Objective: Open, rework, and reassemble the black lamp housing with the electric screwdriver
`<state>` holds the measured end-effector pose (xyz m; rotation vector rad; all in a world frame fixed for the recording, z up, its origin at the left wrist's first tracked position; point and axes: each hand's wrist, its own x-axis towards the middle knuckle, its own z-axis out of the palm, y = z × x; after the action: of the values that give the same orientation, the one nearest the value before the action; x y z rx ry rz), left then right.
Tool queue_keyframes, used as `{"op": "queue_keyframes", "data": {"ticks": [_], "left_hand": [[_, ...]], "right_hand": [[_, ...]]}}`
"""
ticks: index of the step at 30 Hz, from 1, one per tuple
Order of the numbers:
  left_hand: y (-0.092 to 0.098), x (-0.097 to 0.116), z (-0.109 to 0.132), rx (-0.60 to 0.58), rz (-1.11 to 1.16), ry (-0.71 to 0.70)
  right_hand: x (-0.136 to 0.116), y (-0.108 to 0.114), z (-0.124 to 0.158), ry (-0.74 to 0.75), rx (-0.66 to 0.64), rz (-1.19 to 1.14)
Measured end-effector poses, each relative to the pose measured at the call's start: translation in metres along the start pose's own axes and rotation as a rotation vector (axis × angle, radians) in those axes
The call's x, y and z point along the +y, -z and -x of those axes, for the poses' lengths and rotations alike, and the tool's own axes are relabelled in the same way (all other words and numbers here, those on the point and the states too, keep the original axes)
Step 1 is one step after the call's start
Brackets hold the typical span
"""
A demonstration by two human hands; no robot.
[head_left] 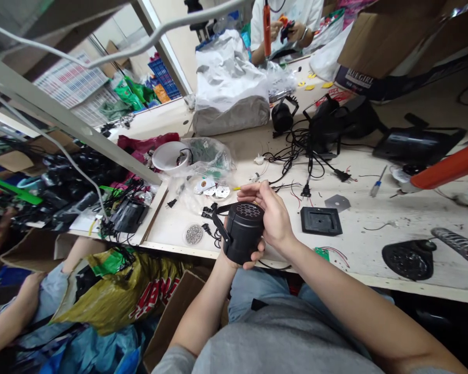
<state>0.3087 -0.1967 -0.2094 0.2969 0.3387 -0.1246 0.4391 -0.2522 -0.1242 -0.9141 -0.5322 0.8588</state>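
A black cylindrical lamp housing (244,234) with a honeycomb grille on top and a side bracket stands roughly upright above the bench's front edge. My left hand (253,255) is wrapped around its lower part from beneath, so most of that palm is hidden. My right hand (273,214) lies against the housing's right side, its fingers stretched out past the top rim. Behind the housing are a black cable and a plug. A small round dish of metal screws (194,234) sits to the left, and a black rectangular frame (321,221) to the right.
An orange electric screwdriver (448,166) juts in from the right. Tangled black cords (296,148) and further lamp housings lie farther back. A white bowl (170,157) stands at the left. Across the bench, a co-worker's hands (292,32) hold a small part. A white cable (156,36) hangs overhead.
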Motion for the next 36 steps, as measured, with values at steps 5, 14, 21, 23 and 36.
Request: {"op": "queue_keyframes", "data": {"ticks": [5, 14, 21, 23, 36], "left_hand": [[-0.006, 0.004, -0.002, 0.019, -0.056, 0.058], [-0.015, -0.007, -0.009, 0.146, -0.078, 0.108], [-0.013, -0.002, -0.009, -0.025, 0.123, 0.109], [-0.023, 0.0, -0.006, 0.018, 0.155, 0.06], [-0.041, -0.001, 0.0, 0.1, -0.113, -0.143]], "right_hand": [[-0.013, 0.015, 0.004, 0.228, -0.326, 0.341], [-0.019, 0.037, -0.001, 0.411, -0.534, 0.562], [-0.009, 0.051, -0.003, 0.448, -0.351, 0.576], [-0.013, 0.056, -0.006, 0.452, -0.385, 0.587], [-0.002, 0.066, -0.017, 0.358, -0.244, 0.524]]}}
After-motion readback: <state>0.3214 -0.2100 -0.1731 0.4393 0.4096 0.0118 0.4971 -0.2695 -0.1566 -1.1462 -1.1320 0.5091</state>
